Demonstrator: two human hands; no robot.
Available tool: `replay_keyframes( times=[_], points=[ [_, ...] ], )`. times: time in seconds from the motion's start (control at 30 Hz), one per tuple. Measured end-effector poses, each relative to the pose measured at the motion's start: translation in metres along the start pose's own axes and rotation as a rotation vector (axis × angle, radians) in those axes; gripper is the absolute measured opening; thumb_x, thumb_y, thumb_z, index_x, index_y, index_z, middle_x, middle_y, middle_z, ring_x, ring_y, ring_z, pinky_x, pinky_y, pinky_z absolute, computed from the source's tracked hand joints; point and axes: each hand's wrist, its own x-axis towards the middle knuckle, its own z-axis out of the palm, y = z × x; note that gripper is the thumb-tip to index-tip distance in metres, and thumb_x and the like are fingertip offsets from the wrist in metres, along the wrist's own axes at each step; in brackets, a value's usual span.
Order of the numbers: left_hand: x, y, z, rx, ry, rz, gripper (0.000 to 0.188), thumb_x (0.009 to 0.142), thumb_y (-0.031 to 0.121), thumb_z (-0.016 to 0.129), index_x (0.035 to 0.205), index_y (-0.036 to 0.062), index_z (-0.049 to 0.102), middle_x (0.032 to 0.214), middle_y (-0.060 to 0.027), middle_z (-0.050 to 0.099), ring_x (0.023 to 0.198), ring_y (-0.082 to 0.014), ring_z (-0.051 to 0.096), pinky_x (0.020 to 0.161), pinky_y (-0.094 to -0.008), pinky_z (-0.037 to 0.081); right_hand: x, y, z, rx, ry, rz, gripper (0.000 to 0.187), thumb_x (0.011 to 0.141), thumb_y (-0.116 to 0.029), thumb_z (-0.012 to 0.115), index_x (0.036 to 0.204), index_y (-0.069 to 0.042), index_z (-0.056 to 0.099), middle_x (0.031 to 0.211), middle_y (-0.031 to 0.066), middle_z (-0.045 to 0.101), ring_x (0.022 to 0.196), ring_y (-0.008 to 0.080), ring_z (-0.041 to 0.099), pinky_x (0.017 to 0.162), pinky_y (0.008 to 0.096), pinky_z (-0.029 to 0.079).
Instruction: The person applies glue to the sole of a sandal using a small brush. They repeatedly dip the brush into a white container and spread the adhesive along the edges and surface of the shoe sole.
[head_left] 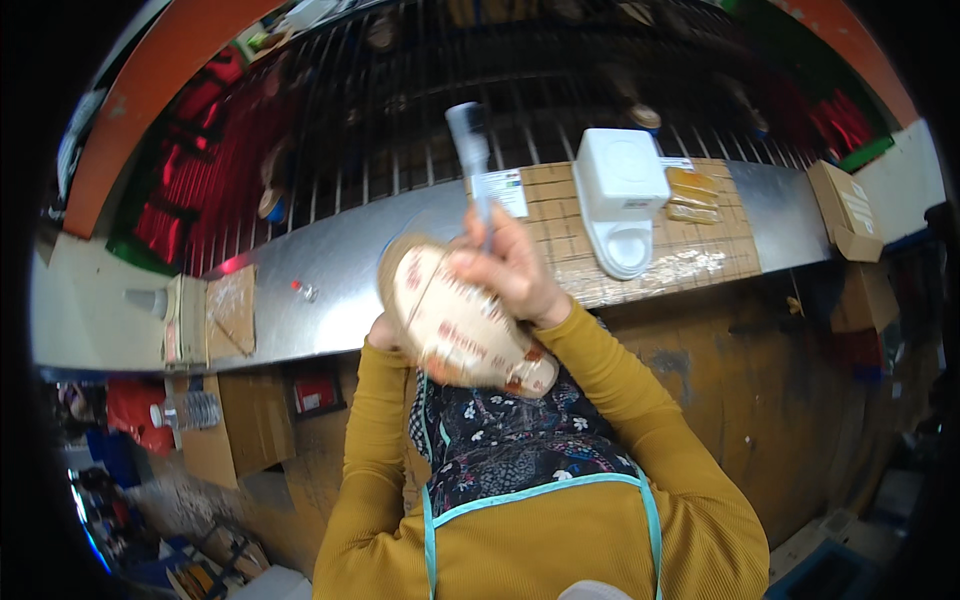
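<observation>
A shoe bottom [450, 310], beige with reddish printed marks and brown edges, is tilted in front of my apron with its sole side up. My left hand [383, 332] is mostly hidden behind it and supports it from the far left; only part of the hand shows. In my right hand [520, 270] a brush [468, 140] with a pale handle and dark bristles points up and away, its head blurred by motion. The right thumb lies over the shoe's sole, while the fingers close around the handle.
Beyond the metal bench [345, 275] runs a rack of bars carrying blurred shoes, with red glowing sides. A white dispenser [620, 175] and amber blocks [692, 195] rest on taped cardboard [545, 215]. A small red-capped bottle [303, 290] lies left; a carton [848, 210] stands right.
</observation>
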Motion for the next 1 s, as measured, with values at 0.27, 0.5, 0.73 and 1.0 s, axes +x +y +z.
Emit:
replay_keyframes(
  times=[0.27, 0.5, 0.73, 1.0],
  points=[
    [-0.019, -0.052, -0.013, -0.514, 0.000, -0.308, 0.082, 0.086, 0.042, 0.067, 0.144, -0.0031, 0.031, 0.143, -0.0272, 0.035, 0.128, -0.0412, 0.042, 0.091, -0.0528, 0.048, -0.041, -0.021, -0.028, -0.629, 0.134, -0.077, 0.027, 0.099, -0.028, 0.052, 0.095, -0.002, 0.056, 0.078, 0.0092, 0.056, 0.076, 0.0219, 0.056, 0.069, 0.0334, 0.044],
    [-0.049, -0.064, 0.007, 0.055, 0.046, -0.036, 0.071, 0.092, 0.046, 0.059, 0.142, 0.0011, 0.037, 0.147, -0.0277, 0.032, 0.127, -0.0491, 0.043, 0.105, -0.0545, 0.044, -0.144, -0.073, -0.121, -1.415, 0.714, 0.177, 0.012, 0.092, -0.017, 0.061, 0.099, -0.011, 0.069, 0.077, 0.0014, 0.063, 0.062, 0.0152, 0.053, 0.070, 0.0308, 0.031],
    [-0.027, -0.012, 0.050, 0.164, 0.594, 0.585, 0.113, 0.064, 0.046, 0.086, 0.150, 0.0088, 0.022, 0.146, -0.0253, 0.036, 0.132, -0.0408, 0.040, 0.110, -0.0572, 0.034, -0.141, -0.062, -0.130, -1.882, 0.686, 0.061, 0.007, 0.082, -0.020, 0.074, 0.088, -0.017, 0.074, 0.076, -0.0034, 0.059, 0.067, 0.0119, 0.053, 0.073, 0.0326, 0.026],
    [0.023, 0.068, 0.069, 0.564, 0.604, 0.828, 0.125, 0.055, 0.041, 0.093, 0.151, 0.0068, 0.018, 0.144, -0.0244, 0.038, 0.134, -0.0389, 0.039, 0.112, -0.0575, 0.032, -0.134, -0.056, -0.130, -1.977, 0.622, 0.047, 0.010, 0.079, -0.017, 0.075, 0.088, -0.020, 0.072, 0.081, -0.0035, 0.058, 0.074, 0.0151, 0.051, 0.076, 0.0368, 0.027]
  ],
)
